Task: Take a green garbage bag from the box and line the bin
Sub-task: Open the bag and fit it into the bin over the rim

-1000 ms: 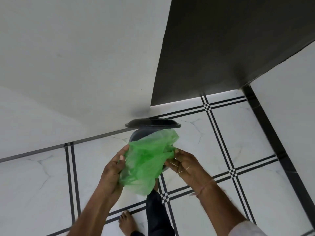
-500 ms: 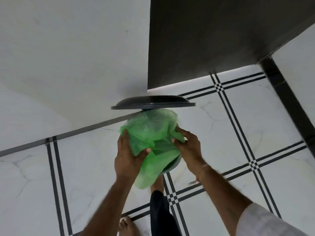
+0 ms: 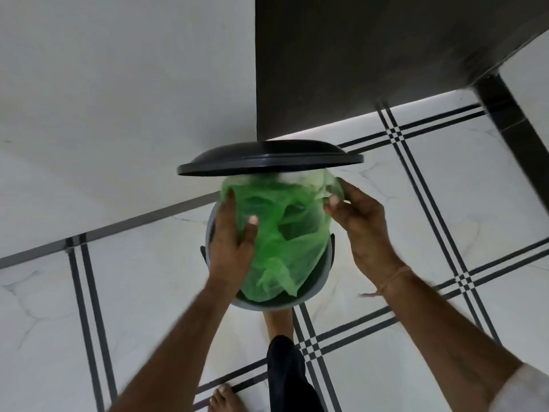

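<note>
Above a white tiled floor (image 3: 133,292) crossed by black lines, a person bent over a small grey bin (image 3: 267,306) in a corner. The left hand (image 3: 231,248) gripped the left side of the green garbage bag (image 3: 285,233), fingers laid over the outside of the film at the rim and the thumb hooked inside it. The bag hung loose and crumpled in the bin's mouth. Its long axis ran from the far rim, just under the raised dark lid (image 3: 267,160), down toward the near rim, where the tail drooped into the tub. On the other side the right hand (image 3: 362,227), a thread (image 3: 392,278) tied at the wrist, pinched the bag's upper edge between thumb and fingers at the far right of the rim, close beneath the lid. The near and right stretches of grey rim showed bare. Fitting the liner appeared to turn on drawing the bag's open edge toward the person and over that near lip, with the left hand the lower of the two and the nearer to it. A bare foot (image 3: 279,321) was planted at the bin's base, and a dark panel (image 3: 371,55) rose behind on the right.
</note>
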Tool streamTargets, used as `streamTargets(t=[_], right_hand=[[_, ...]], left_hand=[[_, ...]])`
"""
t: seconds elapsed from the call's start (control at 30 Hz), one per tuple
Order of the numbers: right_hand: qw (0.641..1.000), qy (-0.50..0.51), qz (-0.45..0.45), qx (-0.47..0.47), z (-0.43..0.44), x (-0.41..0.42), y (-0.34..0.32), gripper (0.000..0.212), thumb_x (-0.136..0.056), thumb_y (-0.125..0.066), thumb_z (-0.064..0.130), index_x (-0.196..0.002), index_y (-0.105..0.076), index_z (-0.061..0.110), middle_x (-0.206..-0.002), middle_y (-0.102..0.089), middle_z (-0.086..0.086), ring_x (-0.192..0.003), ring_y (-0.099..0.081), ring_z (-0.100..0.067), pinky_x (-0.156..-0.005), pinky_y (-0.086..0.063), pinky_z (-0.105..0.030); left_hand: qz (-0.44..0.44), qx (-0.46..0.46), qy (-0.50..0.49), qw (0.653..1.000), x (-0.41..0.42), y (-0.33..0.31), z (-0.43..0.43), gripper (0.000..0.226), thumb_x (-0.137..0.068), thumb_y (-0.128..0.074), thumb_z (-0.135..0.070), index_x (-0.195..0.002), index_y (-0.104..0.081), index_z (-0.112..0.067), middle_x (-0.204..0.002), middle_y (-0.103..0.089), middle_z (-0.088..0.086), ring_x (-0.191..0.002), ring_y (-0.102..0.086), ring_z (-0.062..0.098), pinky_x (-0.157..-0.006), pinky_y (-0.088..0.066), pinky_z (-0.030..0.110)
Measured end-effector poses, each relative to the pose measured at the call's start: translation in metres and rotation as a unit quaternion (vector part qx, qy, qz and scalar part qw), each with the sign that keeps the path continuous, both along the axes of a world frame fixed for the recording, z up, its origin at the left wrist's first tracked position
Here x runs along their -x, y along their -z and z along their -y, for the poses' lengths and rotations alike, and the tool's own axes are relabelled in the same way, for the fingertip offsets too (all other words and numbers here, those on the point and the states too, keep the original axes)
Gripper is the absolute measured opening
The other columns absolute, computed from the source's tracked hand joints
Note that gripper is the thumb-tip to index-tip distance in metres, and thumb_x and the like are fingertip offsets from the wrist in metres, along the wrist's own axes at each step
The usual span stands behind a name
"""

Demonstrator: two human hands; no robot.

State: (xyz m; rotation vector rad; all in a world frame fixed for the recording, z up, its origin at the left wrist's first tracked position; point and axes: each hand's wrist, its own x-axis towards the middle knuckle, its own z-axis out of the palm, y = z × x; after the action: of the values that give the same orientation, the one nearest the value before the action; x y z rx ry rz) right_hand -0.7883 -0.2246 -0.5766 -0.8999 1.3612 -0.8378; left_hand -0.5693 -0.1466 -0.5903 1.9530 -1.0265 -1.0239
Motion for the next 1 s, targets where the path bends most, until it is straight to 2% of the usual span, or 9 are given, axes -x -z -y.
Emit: streamTargets(t=[0.07, 0.13, 0.2, 0.3, 0.4, 0.57, 0.8, 0.9, 1.0], right_hand=[[0.986, -0.096, -0.136, -0.009, -0.01, -0.009, 0.011, 0.05, -0.09, -0.078, 0.019, -0.137, -0.066, 0.008, -0.125, -0.075, -0.008, -0.109, -0.072, -0.013, -0.097, -0.059, -0.027], [0.978, -0.096, -0.184, -0.035, -0.023, -0.011, 0.024, 0.051, -0.088, -0.081, 0.03, -0.134, -0.069, 0.01, -0.126, -0.075, -0.007, -0.113, -0.072, -0.014, -0.1, -0.058, -0.029], [0.987, -0.025, -0.158, -0.021, -0.03, -0.012, 0.03, 0.039, -0.086, -0.078, 0.034, -0.121, -0.075, 0.016, -0.113, -0.08, -0.004, -0.105, -0.075, -0.017, -0.099, -0.059, -0.039], [0.993, 0.025, -0.111, 0.014, -0.026, -0.015, 0.033, 0.014, -0.092, -0.071, 0.019, -0.105, -0.065, 0.018, -0.087, -0.072, -0.019, -0.077, -0.066, -0.021, -0.076, -0.058, -0.038], [0.996, 0.01, -0.089, 0.009, -0.01, -0.016, 0.038, 0.026, -0.098, -0.054, -0.005, -0.093, -0.062, 0.019, -0.079, -0.065, -0.011, -0.072, -0.057, -0.022, -0.067, -0.051, -0.034], [0.999, -0.024, -0.029, -0.028, 0.011, -0.004, 0.039, 0.045, -0.093, -0.038, -0.019, -0.118, -0.072, -0.004, -0.102, -0.077, -0.01, -0.088, -0.073, -0.007, -0.077, -0.055, -0.021], [0.997, -0.046, -0.059, 0.004, 0.035, 0.002, 0.049, 0.038, -0.102, -0.053, -0.001, -0.135, -0.067, 0.01, -0.134, -0.069, 0.005, -0.117, -0.062, 0.002, -0.086, -0.051, -0.009], [0.992, -0.067, -0.106, -0.032, 0.034, 0.009, 0.073, 0.033, -0.101, -0.062, 0.009, -0.134, -0.067, 0.009, -0.139, -0.066, -0.004, -0.13, -0.06, -0.014, -0.109, -0.047, -0.021], [0.987, -0.073, -0.129, -0.062, 0.012, 0.023, 0.091, 0.035, -0.097, -0.068, 0.027, -0.128, -0.072, 0.011, -0.132, -0.072, -0.007, -0.126, -0.066, -0.02, -0.112, -0.049, -0.037]], left_hand=[[0.041, -0.041, 0.084, 0.995, 0.008, 0.009, -0.002, 0.076, -0.103, -0.054, -0.041, -0.165, -0.014, -0.023, -0.172, -0.022, 0.004, -0.149, -0.034, 0.024, -0.111, -0.032, 0.032], [0.026, -0.045, 0.094, 0.994, 0.009, 0.014, -0.013, 0.082, -0.095, -0.05, -0.047, -0.165, -0.014, -0.023, -0.172, -0.02, 0.006, -0.147, -0.033, 0.018, -0.111, -0.03, 0.032], [0.0, -0.025, 0.047, 0.999, 0.006, 0.023, -0.023, 0.08, -0.092, -0.051, -0.045, -0.164, -0.022, -0.023, -0.17, -0.026, 0.004, -0.141, -0.031, 0.009, -0.115, -0.03, 0.034], [-0.104, -0.01, -0.042, 0.994, -0.004, 0.033, -0.021, 0.063, -0.098, -0.06, -0.039, -0.157, -0.039, -0.032, -0.159, -0.046, 0.001, -0.143, -0.046, 0.018, -0.114, -0.046, 0.05], [-0.178, -0.026, -0.158, 0.971, -0.018, 0.032, -0.007, 0.043, -0.099, -0.062, -0.032, -0.142, -0.06, -0.03, -0.135, -0.068, 0.004, -0.12, -0.068, 0.024, -0.1, -0.057, 0.053], [-0.149, -0.042, -0.18, 0.971, -0.046, 0.04, 0.002, 0.037, -0.095, -0.054, -0.036, -0.128, -0.07, -0.034, -0.13, -0.072, 0.002, -0.119, -0.068, 0.027, -0.101, -0.055, 0.056], [-0.098, -0.015, -0.12, 0.988, -0.062, 0.053, 0.018, 0.046, -0.099, -0.052, -0.04, -0.144, -0.052, -0.049, -0.14, -0.065, -0.002, -0.124, -0.065, 0.024, -0.103, -0.054, 0.051], [-0.037, -0.081, -0.096, 0.991, -0.075, 0.07, 0.016, 0.052, -0.092, -0.048, -0.055, -0.143, -0.053, -0.046, -0.143, -0.063, 0.001, -0.127, -0.062, 0.027, -0.107, -0.051, 0.053], [-0.034, -0.113, -0.073, 0.99, -0.081, 0.073, -0.003, 0.057, -0.086, -0.049, -0.065, -0.135, -0.064, -0.039, -0.127, -0.073, 0.0, -0.117, -0.068, 0.026, -0.103, -0.054, 0.052]])
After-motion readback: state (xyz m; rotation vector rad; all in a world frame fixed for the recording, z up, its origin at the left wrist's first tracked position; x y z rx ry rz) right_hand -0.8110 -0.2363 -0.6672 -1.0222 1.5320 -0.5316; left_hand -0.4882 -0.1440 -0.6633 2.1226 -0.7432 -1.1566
